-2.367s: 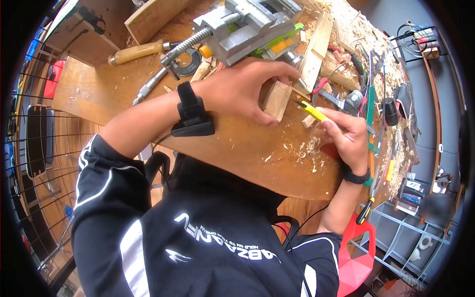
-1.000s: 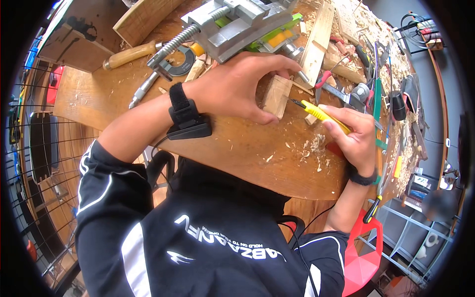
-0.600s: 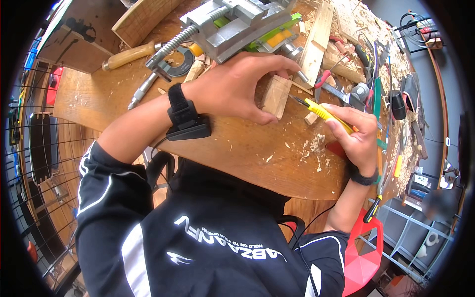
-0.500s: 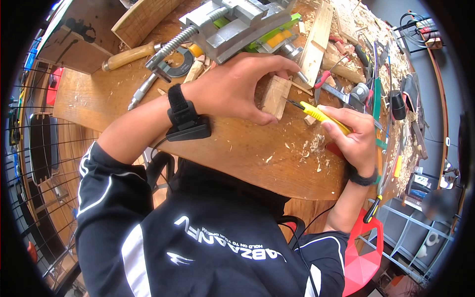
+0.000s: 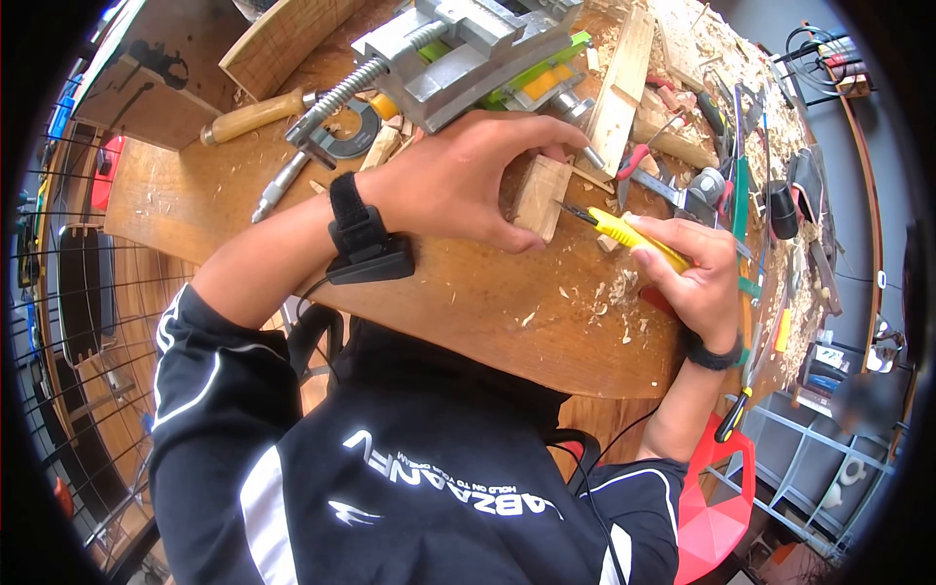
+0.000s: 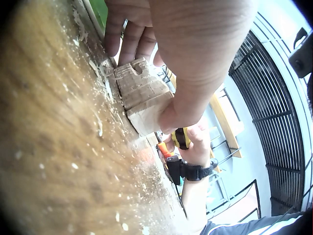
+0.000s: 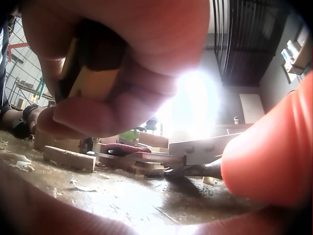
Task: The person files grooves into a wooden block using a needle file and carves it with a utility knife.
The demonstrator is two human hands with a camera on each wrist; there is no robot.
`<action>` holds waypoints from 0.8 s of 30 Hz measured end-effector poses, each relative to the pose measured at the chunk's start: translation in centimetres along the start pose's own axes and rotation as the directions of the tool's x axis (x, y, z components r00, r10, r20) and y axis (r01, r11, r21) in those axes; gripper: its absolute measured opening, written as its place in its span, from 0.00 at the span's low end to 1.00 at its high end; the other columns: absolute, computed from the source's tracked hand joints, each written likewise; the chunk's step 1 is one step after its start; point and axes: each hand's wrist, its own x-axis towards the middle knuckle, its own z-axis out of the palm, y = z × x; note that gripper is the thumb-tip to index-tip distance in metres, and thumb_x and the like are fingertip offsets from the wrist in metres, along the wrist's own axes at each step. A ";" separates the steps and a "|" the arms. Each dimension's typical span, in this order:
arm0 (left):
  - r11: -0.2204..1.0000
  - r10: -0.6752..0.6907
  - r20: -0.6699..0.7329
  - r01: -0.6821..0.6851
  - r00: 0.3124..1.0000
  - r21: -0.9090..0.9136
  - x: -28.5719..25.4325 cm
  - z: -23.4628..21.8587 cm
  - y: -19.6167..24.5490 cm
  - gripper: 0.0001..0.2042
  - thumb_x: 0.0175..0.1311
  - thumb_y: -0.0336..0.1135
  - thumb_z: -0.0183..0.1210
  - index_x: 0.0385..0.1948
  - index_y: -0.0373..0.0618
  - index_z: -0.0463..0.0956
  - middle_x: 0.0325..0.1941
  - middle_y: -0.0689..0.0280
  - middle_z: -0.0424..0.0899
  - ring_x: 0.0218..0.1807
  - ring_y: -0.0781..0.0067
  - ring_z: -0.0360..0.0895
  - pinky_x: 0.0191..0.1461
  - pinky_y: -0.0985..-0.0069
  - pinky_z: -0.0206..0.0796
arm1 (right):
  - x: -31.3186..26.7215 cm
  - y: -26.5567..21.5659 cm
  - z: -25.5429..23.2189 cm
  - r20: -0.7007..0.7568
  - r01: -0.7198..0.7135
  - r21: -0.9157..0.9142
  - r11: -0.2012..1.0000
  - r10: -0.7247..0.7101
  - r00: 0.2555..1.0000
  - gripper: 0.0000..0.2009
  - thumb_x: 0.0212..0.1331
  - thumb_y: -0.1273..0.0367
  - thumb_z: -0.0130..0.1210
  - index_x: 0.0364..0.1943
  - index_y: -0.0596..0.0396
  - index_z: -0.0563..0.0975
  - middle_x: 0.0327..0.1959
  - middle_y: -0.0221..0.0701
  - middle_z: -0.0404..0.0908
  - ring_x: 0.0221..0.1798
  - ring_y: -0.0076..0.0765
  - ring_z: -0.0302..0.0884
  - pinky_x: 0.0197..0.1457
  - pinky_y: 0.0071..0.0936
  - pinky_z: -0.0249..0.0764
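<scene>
In the head view a small wooden block [image 5: 542, 198] lies on the bench, gripped between the thumb and fingers of the left hand [image 5: 466, 175]. The left wrist view shows the thumb of the left hand [image 6: 195, 63] pressed on one end of the block [image 6: 146, 107], which has a notch at its far end. A yellow craft knife [image 5: 639, 239] is pinched in the right hand [image 5: 694, 278], its thin blade pointing at the block's right side. Whether the tip touches the wood I cannot tell. In the right wrist view the right hand [image 7: 122, 58] is curled round the knife's handle [image 7: 95, 83].
A metal vise [image 5: 463, 68] stands just beyond the left hand. Left of it lie a wooden-handled tool [image 5: 255, 115] and a micrometer [image 5: 283, 185]. Wood strips [image 5: 621, 97], a caliper [image 5: 673, 193], pliers and shavings crowd the right side. The bench's front edge [image 5: 468, 341] curves near the body.
The right hand has moved the knife slightly, bringing its blade closer to the block than earlier. The left hand keeps its grip on the block. The head view has shifted a little.
</scene>
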 end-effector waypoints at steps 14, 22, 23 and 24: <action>1.000 -0.011 0.006 0.011 1.000 -0.020 -0.1 -0.1 0.1 0.42 0.44 0.26 0.77 0.68 0.41 0.69 0.63 0.58 0.79 0.63 0.66 0.78 0.68 0.71 0.72 | 0.0 -0.2 0.0 0.005 -0.011 0.017 1.000 0.011 1.000 0.14 0.57 0.74 0.68 0.48 0.61 0.87 0.33 0.40 0.90 0.30 0.30 0.87 0.35 0.24 0.78; 1.000 -0.014 0.005 0.014 1.000 -0.027 0.0 0.0 0.1 0.42 0.44 0.27 0.77 0.68 0.41 0.69 0.63 0.58 0.79 0.63 0.65 0.78 0.69 0.70 0.71 | 0.1 -0.1 0.1 0.003 -0.003 0.012 1.000 0.003 1.000 0.14 0.57 0.73 0.68 0.47 0.61 0.87 0.33 0.41 0.89 0.30 0.30 0.87 0.35 0.24 0.78; 1.000 -0.013 0.006 0.013 1.000 -0.028 0.0 0.0 0.1 0.42 0.44 0.27 0.77 0.68 0.41 0.69 0.63 0.58 0.79 0.63 0.65 0.78 0.69 0.70 0.71 | 0.1 -0.1 0.2 0.018 0.020 0.020 1.000 -0.021 1.000 0.14 0.57 0.73 0.68 0.47 0.61 0.87 0.33 0.41 0.89 0.30 0.31 0.87 0.36 0.24 0.78; 1.000 -0.011 0.006 0.012 1.000 -0.016 0.0 0.0 0.1 0.42 0.44 0.27 0.77 0.68 0.41 0.69 0.63 0.58 0.79 0.63 0.65 0.78 0.70 0.70 0.71 | 0.0 -0.2 0.1 0.017 0.020 0.019 1.000 -0.020 1.000 0.14 0.57 0.73 0.68 0.47 0.61 0.87 0.33 0.41 0.89 0.30 0.31 0.87 0.36 0.24 0.78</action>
